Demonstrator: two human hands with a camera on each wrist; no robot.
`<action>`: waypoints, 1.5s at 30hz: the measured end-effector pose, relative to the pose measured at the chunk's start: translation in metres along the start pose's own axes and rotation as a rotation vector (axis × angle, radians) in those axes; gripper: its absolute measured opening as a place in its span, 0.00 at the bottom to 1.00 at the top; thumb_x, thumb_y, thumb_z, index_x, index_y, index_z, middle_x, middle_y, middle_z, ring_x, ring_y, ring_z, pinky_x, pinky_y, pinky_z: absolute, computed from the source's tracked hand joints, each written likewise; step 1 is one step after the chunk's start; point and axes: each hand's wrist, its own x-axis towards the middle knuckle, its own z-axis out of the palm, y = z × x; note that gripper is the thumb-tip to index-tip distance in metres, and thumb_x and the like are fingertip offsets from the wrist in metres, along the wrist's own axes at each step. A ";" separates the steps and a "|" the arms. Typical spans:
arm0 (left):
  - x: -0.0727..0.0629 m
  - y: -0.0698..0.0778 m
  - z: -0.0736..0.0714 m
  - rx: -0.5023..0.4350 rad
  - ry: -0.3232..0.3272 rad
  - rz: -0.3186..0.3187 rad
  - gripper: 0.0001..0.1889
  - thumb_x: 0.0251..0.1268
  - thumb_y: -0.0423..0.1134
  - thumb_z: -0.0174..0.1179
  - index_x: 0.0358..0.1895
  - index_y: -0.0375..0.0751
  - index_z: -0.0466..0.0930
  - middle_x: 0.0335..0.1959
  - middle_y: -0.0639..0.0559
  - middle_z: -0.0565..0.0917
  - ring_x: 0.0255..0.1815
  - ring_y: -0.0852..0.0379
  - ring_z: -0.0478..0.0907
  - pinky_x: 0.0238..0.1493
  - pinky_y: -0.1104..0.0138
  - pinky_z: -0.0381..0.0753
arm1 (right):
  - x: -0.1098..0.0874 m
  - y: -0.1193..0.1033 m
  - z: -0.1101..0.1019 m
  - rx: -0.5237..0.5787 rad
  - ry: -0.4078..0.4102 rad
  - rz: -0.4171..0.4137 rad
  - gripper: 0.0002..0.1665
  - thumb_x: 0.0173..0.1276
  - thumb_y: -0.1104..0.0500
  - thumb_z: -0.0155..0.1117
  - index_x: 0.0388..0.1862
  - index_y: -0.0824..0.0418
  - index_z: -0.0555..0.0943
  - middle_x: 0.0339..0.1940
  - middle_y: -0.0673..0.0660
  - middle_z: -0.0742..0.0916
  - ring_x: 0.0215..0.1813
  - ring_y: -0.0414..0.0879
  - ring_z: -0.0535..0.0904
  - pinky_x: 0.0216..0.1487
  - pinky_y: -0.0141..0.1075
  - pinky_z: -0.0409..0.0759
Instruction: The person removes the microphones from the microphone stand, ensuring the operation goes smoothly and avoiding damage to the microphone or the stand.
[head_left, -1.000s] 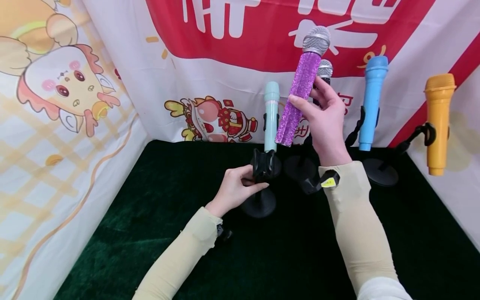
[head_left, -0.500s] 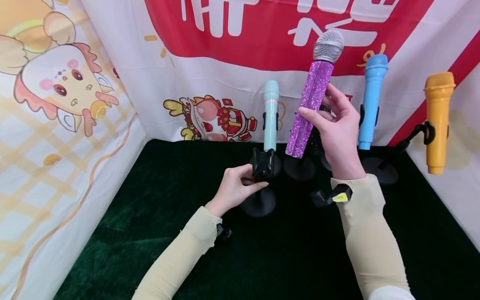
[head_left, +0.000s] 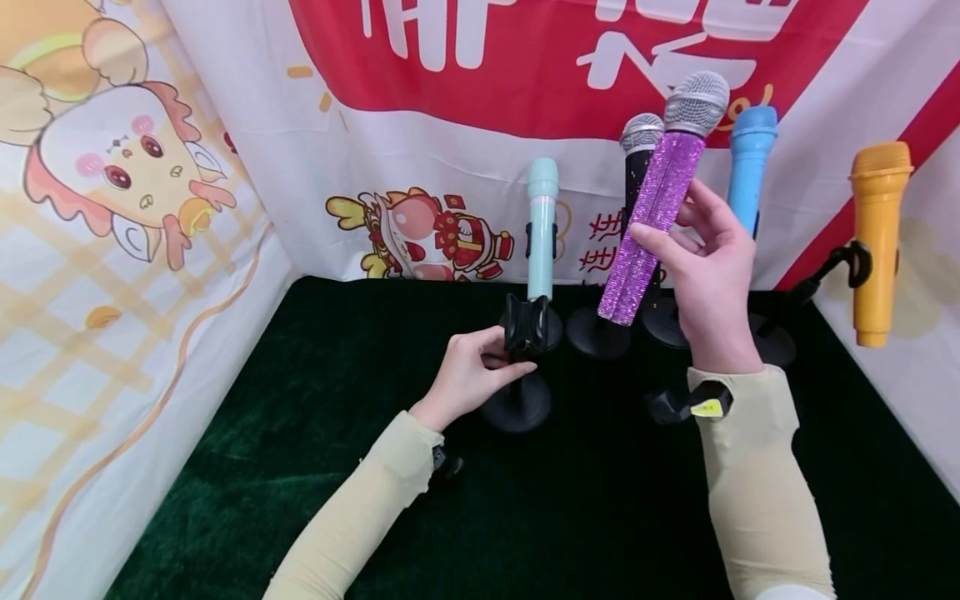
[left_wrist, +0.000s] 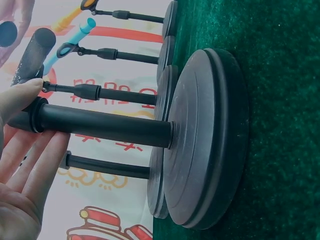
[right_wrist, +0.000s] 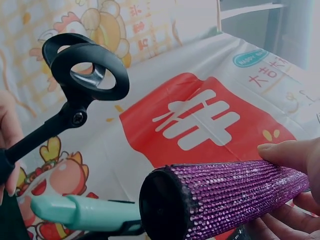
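Note:
In the head view, my right hand (head_left: 712, 287) holds a microphone (head_left: 654, 221) by its purple glittery handle, tilted, with the silver mesh head up. The right wrist view shows the handle's black bottom end, with the thumb and fingers on either side. My left hand (head_left: 476, 371) grips a black microphone stand (head_left: 519, 407) just under its holder (head_left: 527, 323). That holder, seen as a ring-like clip (right_wrist: 90, 72) in the right wrist view, has nothing in it. The stand's round base rests on the green cloth, as the left wrist view shows. The purple microphone is right of the holder, apart from it.
Behind, a mint microphone (head_left: 542, 233), a black one (head_left: 639, 154), a blue one (head_left: 750, 167) and an orange one (head_left: 879, 242) sit upright on stands. A printed backdrop (head_left: 285, 167) hangs behind the dark green cloth (head_left: 262, 433).
My right hand has moved right and somewhat down with the purple microphone, away from the holder. My left hand has kept its grip on the stand in the same place.

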 end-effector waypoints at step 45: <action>-0.003 0.002 -0.001 -0.001 0.009 0.000 0.10 0.63 0.42 0.74 0.45 0.48 0.86 0.39 0.59 0.88 0.35 0.64 0.86 0.38 0.67 0.87 | -0.044 0.014 -0.110 -0.171 0.177 0.120 0.45 0.50 0.70 0.83 0.69 0.59 0.78 0.58 0.57 0.84 0.45 0.42 0.88 0.44 0.29 0.83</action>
